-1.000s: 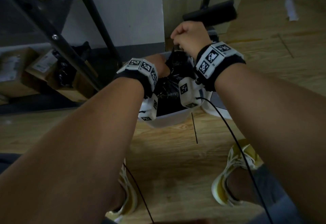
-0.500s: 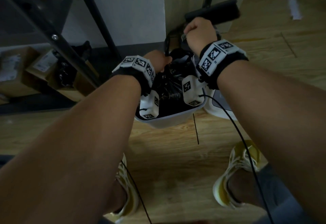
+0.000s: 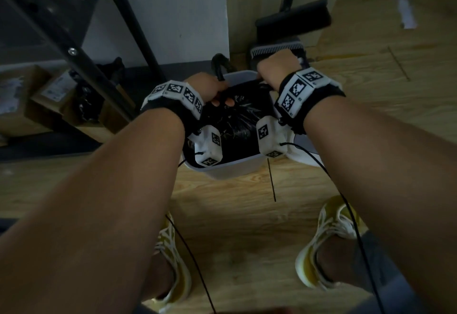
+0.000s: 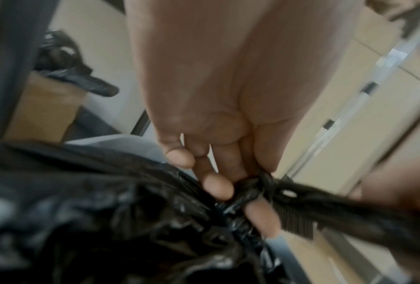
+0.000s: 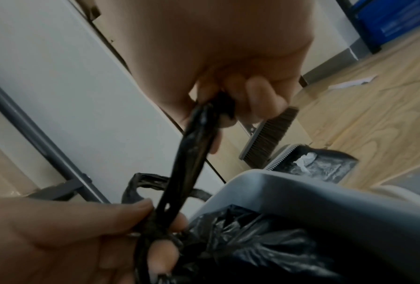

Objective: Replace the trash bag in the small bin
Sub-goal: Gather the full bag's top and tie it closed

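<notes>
1. Black, thin plastic makes up the trash bag, which sits gathered and crinkled inside the small grey bin on the wooden floor, between the person's shoes.
2. At the bag's neck, the left hand pinches the knot with curled fingers.
3. Pulling away from that knot, the right hand is closed in a fist round a stretched handle strip; a second handle loop stands free over the far rim.
4. Such film is likely soft, slippery and easy to tear, so the twisted handles and knot look like the soundest hold.
5. Its weight cannot be judged; lifting straight up by the tied neck seems safest.
6. A broom head leans just behind the bin.
</notes>
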### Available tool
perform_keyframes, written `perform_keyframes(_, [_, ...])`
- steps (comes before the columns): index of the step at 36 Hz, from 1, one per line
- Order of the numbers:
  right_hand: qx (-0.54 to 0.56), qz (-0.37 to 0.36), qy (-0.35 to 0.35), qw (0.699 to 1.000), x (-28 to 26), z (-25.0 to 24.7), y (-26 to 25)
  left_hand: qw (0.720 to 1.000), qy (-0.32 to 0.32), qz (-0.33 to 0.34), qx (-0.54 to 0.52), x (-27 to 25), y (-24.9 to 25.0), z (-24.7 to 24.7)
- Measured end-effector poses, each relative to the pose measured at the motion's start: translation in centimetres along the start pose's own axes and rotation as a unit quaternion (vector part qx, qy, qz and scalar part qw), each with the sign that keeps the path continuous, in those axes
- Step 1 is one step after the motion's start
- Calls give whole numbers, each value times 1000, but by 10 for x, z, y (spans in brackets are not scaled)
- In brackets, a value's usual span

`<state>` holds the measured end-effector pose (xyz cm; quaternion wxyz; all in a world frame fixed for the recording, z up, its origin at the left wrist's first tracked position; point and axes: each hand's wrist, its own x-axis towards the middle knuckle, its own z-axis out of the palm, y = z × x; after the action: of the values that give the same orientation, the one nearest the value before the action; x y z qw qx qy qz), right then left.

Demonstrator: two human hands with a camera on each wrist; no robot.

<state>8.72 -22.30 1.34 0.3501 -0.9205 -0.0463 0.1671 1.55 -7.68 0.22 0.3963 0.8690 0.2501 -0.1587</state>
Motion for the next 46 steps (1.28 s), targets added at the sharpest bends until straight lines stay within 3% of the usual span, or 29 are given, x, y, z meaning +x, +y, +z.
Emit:
perform_keyframes(4, [-25, 8, -39, 999, -6, 0, 5, 999, -43, -6, -18, -1, 2, -7])
perform_keyframes(7, [-20, 13, -118, 993, -13, 3, 8, 996, -87, 1, 3, -11, 7, -13])
perform_keyframes(10, [-74, 2, -167, 983, -19, 8, 11, 996, -90, 17, 13, -10, 6, -13])
perform_keyframes(14, [-177, -35, -174, 968, -21, 19, 14, 997, -52, 11, 55, -7, 3, -11])
perform_keyframes(22, [-182, -44, -169, 968, -22, 31, 9, 991, 11, 42, 130, -3, -3, -11])
perform_keyframes(29, [-101, -87, -106, 985, -13, 30, 6, 946, 106, 101, 288, 0, -6, 1])
perform_keyframes(35, [-96, -111, -138, 980, -13, 47, 6, 905, 169, 135, 366, 12, -7, 11])
perform_keyframes(40, [-101, -97, -132, 981, -8, 56, 10, 878, 177, 137, 424, 19, -10, 18])
perform_keyframes(46, [-100, -95, -128, 982, -5, 57, 11, 868, 196, 151, 432, 24, -15, 23])
